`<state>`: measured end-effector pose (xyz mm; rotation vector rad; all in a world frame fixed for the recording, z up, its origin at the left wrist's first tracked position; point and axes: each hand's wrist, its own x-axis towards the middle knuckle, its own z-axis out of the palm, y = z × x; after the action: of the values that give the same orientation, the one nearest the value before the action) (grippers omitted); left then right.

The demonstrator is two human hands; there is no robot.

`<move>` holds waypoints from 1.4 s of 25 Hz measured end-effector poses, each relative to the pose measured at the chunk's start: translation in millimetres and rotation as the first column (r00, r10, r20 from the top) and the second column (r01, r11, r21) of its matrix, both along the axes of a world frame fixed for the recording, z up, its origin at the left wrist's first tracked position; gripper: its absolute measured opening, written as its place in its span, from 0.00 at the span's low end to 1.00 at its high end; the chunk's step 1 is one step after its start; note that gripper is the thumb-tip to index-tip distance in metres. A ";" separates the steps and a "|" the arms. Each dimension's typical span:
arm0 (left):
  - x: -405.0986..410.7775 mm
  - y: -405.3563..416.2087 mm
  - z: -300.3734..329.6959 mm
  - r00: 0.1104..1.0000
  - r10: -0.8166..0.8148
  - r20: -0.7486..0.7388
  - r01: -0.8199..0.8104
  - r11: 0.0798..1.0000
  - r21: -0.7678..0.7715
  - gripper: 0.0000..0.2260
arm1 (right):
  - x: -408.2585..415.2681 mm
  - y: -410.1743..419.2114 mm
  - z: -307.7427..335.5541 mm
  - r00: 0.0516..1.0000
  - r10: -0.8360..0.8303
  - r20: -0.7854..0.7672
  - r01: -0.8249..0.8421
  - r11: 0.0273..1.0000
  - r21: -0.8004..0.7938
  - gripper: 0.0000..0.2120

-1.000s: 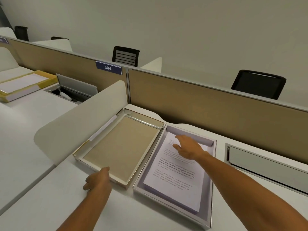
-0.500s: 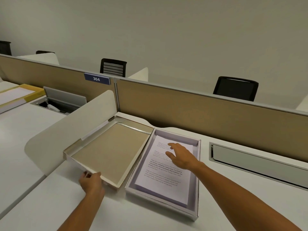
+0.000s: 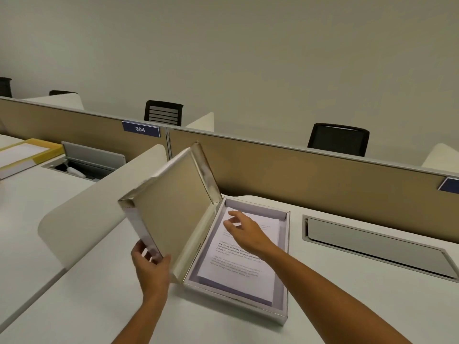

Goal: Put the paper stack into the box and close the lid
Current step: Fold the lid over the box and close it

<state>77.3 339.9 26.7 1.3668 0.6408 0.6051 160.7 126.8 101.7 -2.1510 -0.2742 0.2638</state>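
White paper stack [image 3: 242,259] lies inside the box [image 3: 280,316] — I'm on the lid-closing step. My left hand [image 3: 151,266] grips the half-raised lid [image 3: 173,214] by its free edge; my right hand [image 3: 244,230] hovers loosely spread above the sheets — it should clear out before the lid swings down.
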 end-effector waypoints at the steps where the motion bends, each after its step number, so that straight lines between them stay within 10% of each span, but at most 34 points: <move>1: -1.6 -3.9 0.1 0.999 -0.034 -0.006 0.035 0.999 0.038 0.33 | -4.7 6.3 6.1 1.000 -0.003 -0.018 0.004 0.998 0.058 0.25; 9: -20.2 -49.4 -1.5 0.976 -0.209 0.054 0.169 0.896 0.412 0.26 | -21.1 24.9 48.0 0.878 -0.008 -0.478 0.366 0.654 0.662 0.19; 17: -21.3 -51.4 -33.0 0.854 -0.520 -0.021 0.321 0.494 0.808 0.37 | -24.4 -16.7 30.1 0.728 -0.303 -0.615 0.667 0.522 0.532 0.22; 20: -17.8 -39.6 -30.7 0.799 -0.596 -0.078 0.418 0.458 0.784 0.30 | -29.9 -36.4 19.1 0.708 -0.386 -0.591 0.687 0.571 0.450 0.23; 25: 23.7 -18.8 -23.4 0.852 -0.386 -0.354 0.519 0.708 0.479 0.32 | -42.8 -65.6 -13.0 0.653 -0.474 -0.590 0.729 0.606 0.320 0.17; 30: 41.8 -14.9 -23.9 0.579 -0.485 -0.656 0.741 0.648 0.175 0.24 | -53.6 -86.1 -50.2 0.628 -0.544 -0.556 0.743 0.632 0.219 0.13; 35: 37.3 -20.5 -33.1 0.593 -0.471 -0.654 0.775 0.555 0.303 0.20 | -57.1 -93.4 -86.1 0.638 -0.621 -0.456 0.694 0.720 -0.010 0.18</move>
<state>114.6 319.4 -6.4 2.2295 0.2868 -0.2510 103.5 33.4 15.6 -1.8127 0.7346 0.2630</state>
